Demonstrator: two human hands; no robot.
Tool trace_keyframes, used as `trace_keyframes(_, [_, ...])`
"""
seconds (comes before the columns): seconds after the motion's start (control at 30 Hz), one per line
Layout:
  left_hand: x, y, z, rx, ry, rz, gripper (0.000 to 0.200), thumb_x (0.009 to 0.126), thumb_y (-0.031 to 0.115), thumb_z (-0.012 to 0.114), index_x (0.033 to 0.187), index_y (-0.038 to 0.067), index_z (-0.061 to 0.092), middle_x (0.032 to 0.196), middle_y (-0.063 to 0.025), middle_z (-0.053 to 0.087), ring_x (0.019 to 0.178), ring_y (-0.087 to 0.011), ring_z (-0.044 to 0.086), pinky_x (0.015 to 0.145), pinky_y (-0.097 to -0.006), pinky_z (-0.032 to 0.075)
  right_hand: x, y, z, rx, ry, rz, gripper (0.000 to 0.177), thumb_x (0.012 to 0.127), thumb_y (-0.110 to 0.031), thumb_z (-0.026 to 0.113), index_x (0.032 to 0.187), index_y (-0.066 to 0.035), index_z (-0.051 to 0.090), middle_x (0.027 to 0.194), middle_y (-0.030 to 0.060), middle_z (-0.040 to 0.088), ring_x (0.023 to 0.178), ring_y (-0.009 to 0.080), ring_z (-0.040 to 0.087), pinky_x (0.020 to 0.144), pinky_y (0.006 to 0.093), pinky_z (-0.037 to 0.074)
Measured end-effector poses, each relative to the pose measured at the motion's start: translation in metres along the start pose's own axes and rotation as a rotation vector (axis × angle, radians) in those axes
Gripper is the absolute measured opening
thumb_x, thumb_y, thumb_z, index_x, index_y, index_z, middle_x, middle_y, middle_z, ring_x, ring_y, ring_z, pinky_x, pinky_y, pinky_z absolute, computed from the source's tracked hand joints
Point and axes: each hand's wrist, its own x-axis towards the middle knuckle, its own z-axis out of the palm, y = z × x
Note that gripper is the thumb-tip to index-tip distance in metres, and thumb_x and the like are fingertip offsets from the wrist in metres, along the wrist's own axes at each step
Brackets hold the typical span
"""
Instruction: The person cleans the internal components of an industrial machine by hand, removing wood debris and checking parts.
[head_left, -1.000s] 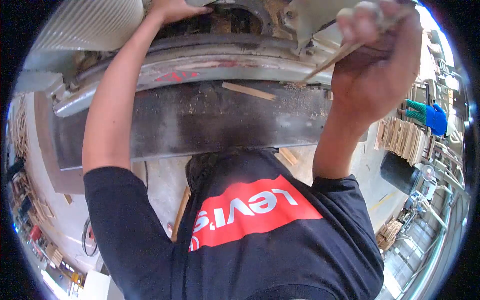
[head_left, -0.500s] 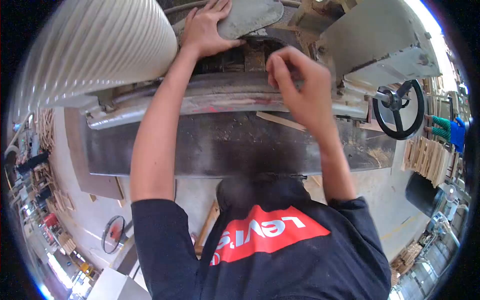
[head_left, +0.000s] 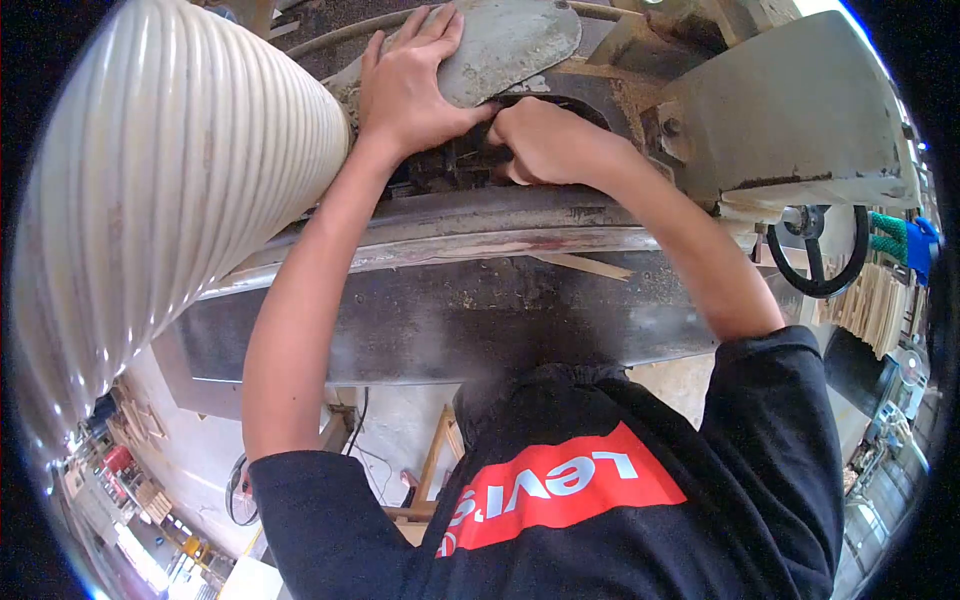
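My left hand (head_left: 410, 95) rests against a grey, dusty metal cover (head_left: 520, 45) at the top of a woodworking machine. Its fingers are stretched out and its thumb points right, along the edge of a dark opening (head_left: 445, 165). My right hand (head_left: 550, 145) reaches into that opening from the right, close to the left thumb. The right fingers are curled downward, and whatever they grip is hidden. Below both hands runs a worn metal rail (head_left: 450, 245) across the machine's front.
A thick ribbed white hose (head_left: 190, 150) fills the upper left. At right are a grey housing (head_left: 790, 120) and a black handwheel (head_left: 818, 250). A thin wood strip (head_left: 585, 265) lies on the dark machine table (head_left: 450, 310). Another person (head_left: 905, 240) is at far right.
My right hand has moved left and down into the opening, its fingers now curled inside. My left hand stays by the cover. The whole view has shifted slightly.
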Motion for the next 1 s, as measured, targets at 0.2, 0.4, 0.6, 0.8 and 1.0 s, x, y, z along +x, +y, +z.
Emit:
trace_keyframes(0.2, [-0.001,0.007,-0.009,-0.072,0.007,-0.015,0.100,0.067,0.041,0.086,0.147,-0.005,0.050,0.157,-0.0230,0.045,0.151,-0.0350,0.036,0.124,-0.0561,0.023,0.020,-0.006,0.014,-0.168,-0.064,0.043,0.017,0.070,-0.007,0.076,0.085,0.000,0.073,0.089,0.0279,0.071,0.090,0.0466,0.071,0.076,0.0525,0.057])
trace_keyframes(0.4, [-0.001,0.004,-0.004,-0.059,0.016,-0.013,0.099,0.063,0.036,0.088,0.146,-0.004,0.052,0.155,-0.0231,0.048,0.150,-0.0354,0.038,0.124,-0.0562,0.024,0.019,-0.003,0.018,-0.024,0.016,-0.026,0.016,0.070,-0.006,0.073,0.085,0.000,0.072,0.089,0.0263,0.070,0.091,0.0456,0.070,0.079,0.0513,0.057])
trace_keyframes(0.6, [-0.001,-0.003,0.004,-0.021,0.057,0.023,0.100,0.062,0.040,0.088,0.145,-0.005,0.054,0.155,-0.0220,0.049,0.150,-0.0347,0.038,0.124,-0.0560,0.024,0.024,0.007,0.030,0.008,0.025,-0.086,0.017,0.073,-0.012,0.070,0.088,-0.004,0.072,0.086,0.0248,0.069,0.090,0.0441,0.069,0.078,0.0511,0.056])
trace_keyframes(0.8, [-0.001,0.000,-0.002,-0.079,0.036,0.002,0.099,0.066,0.047,0.085,0.145,-0.004,0.054,0.156,-0.0214,0.047,0.151,-0.0342,0.037,0.124,-0.0550,0.024,0.003,-0.001,0.000,-0.023,-0.006,-0.004,0.017,0.080,-0.015,0.068,0.092,-0.003,0.071,0.086,0.0259,0.068,0.088,0.0439,0.068,0.078,0.0508,0.055])
trace_keyframes(1.0, [-0.001,0.000,-0.001,-0.054,0.034,0.004,0.103,0.065,0.046,0.088,0.145,-0.006,0.052,0.158,-0.0216,0.045,0.151,-0.0337,0.036,0.124,-0.0551,0.024,-0.017,0.019,-0.010,0.059,-0.066,-0.008,0.017,0.085,-0.011,0.063,0.096,-0.001,0.071,0.085,0.0267,0.068,0.087,0.0460,0.066,0.079,0.0490,0.053])
